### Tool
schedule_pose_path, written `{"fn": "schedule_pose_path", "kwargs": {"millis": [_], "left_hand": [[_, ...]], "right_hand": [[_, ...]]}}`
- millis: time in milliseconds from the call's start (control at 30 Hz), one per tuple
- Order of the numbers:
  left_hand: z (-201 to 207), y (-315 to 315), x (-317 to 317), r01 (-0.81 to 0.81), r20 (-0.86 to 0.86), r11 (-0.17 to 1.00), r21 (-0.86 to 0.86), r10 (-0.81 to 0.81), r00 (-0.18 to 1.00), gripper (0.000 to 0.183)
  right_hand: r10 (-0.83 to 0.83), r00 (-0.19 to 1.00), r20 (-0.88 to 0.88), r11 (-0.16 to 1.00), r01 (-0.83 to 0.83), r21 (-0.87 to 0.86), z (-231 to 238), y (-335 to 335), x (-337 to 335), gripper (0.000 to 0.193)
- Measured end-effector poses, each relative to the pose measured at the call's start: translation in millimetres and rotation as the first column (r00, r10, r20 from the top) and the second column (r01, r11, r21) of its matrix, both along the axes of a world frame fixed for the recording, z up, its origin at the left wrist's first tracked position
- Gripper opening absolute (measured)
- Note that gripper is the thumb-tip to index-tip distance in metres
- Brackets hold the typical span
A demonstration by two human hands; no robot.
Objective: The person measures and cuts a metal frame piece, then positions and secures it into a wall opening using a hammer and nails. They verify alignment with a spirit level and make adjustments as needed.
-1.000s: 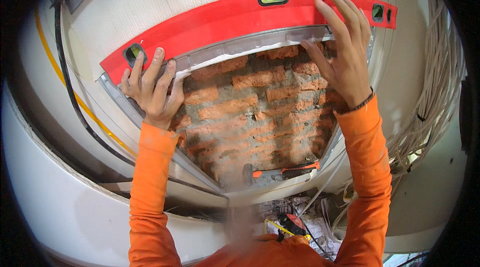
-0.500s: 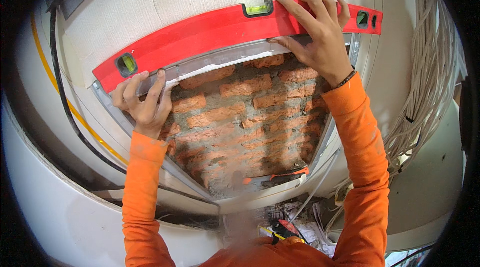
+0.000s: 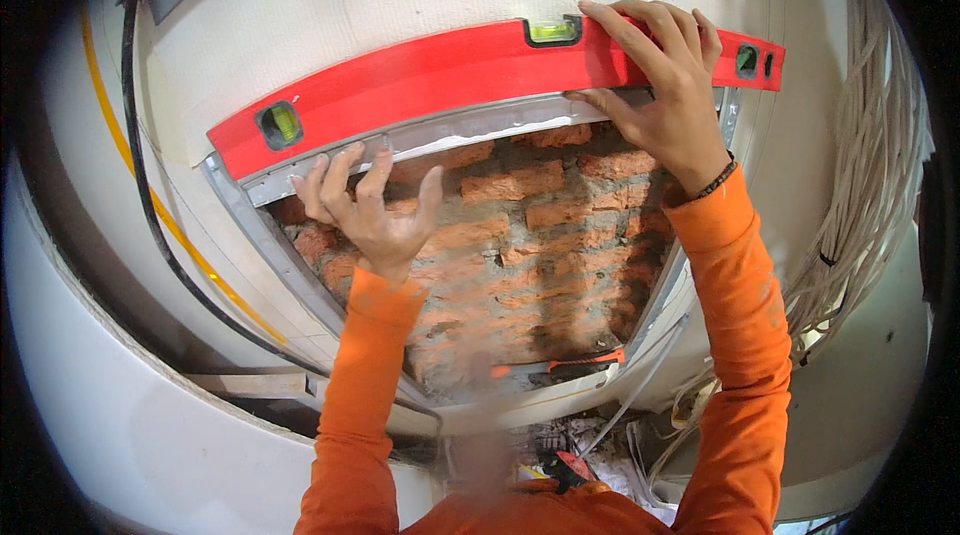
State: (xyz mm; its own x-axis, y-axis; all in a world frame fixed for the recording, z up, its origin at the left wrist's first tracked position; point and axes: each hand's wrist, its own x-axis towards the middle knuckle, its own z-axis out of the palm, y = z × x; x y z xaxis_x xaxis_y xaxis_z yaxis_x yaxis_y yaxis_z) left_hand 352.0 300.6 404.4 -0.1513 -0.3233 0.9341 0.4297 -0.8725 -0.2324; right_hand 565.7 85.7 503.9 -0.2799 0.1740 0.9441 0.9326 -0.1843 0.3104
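A long red spirit level (image 3: 430, 73) lies along the top of a grey metal profile (image 3: 470, 126), above an opening with rough brickwork (image 3: 512, 183). My right hand (image 3: 672, 85) grips the level right of its middle vial, fingers over the upper edge and thumb at the lower edge by the profile. Below the level's left part is my left hand (image 3: 375, 210), its fingers spread and thumb apart, holding nothing. Its fingertips are at the profile's lower edge; whether they press on it I cannot tell.
A metal side strip (image 3: 270, 245) borders the opening on the left. An orange-handled tool (image 3: 588, 359) lies on the bottom ledge. Bundled pale cables (image 3: 850, 185) hang at the right; a black cable (image 3: 135, 135) and a yellow one (image 3: 118, 135) run down the left.
My left hand has shifted right along the profile, its fingers now more spread. My right hand stays on the level. The whole view has shifted a little.
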Motion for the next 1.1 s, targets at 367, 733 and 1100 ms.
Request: {"fn": "schedule_pose_path", "kwargs": {"millis": [367,733,1100], "left_hand": [[-0.9,23.9,6.7,-0.098,0.115,0.991,0.096,0.086,0.990,0.040],[5.3,47.1,-7.5,-0.105,0.054,0.971,0.216,0.095,0.994,0.034],[12.9,37.6,-7.3,-0.099,0.046,0.975,0.200,0.091,0.995,0.028]], "right_hand": [[-0.017,1.000,0.008,1.000,0.017,-0.026,3.2,-1.4,1.1,0.061],[-0.034,0.997,0.071,0.992,0.042,-0.122,12.0,-4.2,5.1,0.072],[-0.060,0.981,0.187,0.995,0.073,-0.066,47.5,-25.7,5.3,0.068]]}}
